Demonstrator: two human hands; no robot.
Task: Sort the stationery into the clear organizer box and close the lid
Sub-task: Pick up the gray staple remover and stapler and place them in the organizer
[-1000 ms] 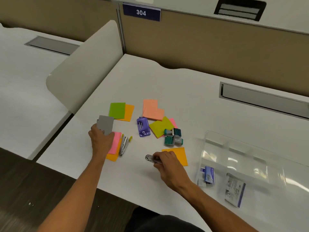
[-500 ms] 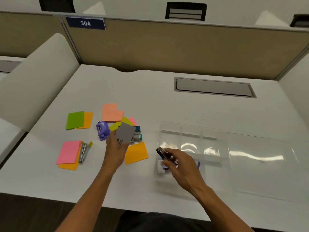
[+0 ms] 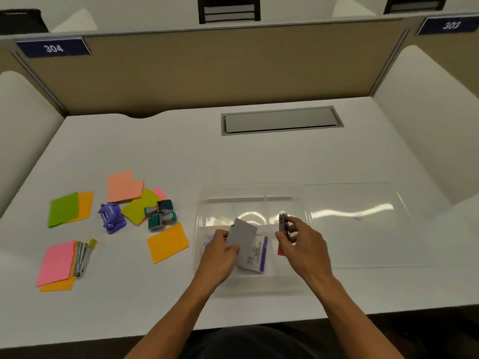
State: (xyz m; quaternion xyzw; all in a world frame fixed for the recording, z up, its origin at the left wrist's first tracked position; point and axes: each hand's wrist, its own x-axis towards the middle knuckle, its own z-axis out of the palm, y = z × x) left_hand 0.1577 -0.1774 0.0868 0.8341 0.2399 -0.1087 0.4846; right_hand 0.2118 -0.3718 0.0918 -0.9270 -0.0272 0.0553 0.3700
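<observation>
The clear organizer box (image 3: 248, 195) lies open on the white desk, its lid (image 3: 363, 224) flat to the right. Over the box's front compartments my left hand (image 3: 220, 251) holds a grey card (image 3: 242, 238). My right hand (image 3: 303, 239) pinches a small metal stapler (image 3: 283, 222) upright above the box. A white and purple packet (image 3: 258, 257) lies inside, partly under the card. Left of the box lie coloured sticky notes (image 3: 168, 242), a purple hole punch (image 3: 112, 217), teal stamps (image 3: 160, 215) and a second stapler (image 3: 80, 259).
Beige partition walls (image 3: 207, 71) close the desk at the back, and white dividers (image 3: 425, 112) stand at both sides. A grey cable hatch (image 3: 281, 121) is set in the desk behind the box. The desk's front edge runs just before my forearms.
Both hands have moved right from the pile to over the box, carrying the grey card and the small stapler. The view has swung right with them.
</observation>
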